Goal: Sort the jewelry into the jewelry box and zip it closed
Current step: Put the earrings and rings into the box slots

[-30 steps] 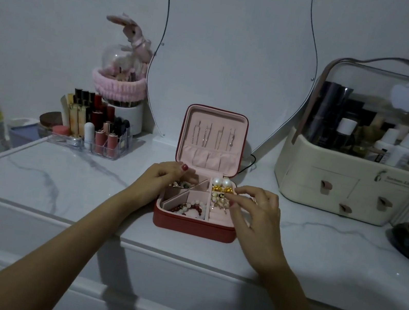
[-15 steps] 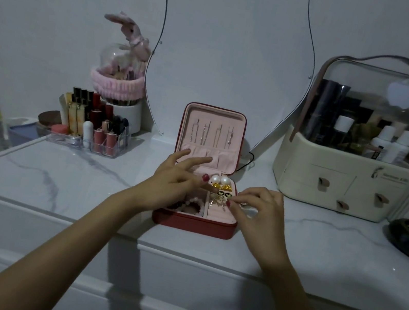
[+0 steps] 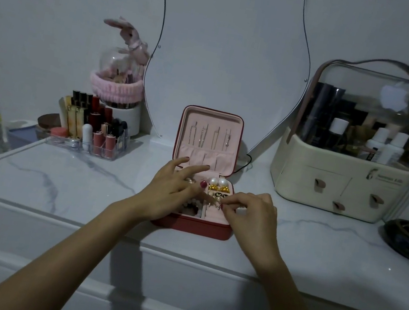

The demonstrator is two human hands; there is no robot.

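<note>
Right hand [image 3: 253, 214] pinched small earring [image 3: 218, 202] over open jewelry box [image 3: 192, 227]; left hand [image 3: 174, 190] splayed, empty. Loose pinch risked drop outside compartment.

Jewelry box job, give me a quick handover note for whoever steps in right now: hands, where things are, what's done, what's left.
Left hand: open, fingers spread over the left side of the jewelry box.
Right hand: pinches a small earring over the front right compartment.
Box sits open on the marble vanity top, lid upright with pieces hung inside.
Done: pearl earrings at the back right, bead bracelet at the front left.
Left: seat the pinched earring, lower the lid, zip it closed.
</note>
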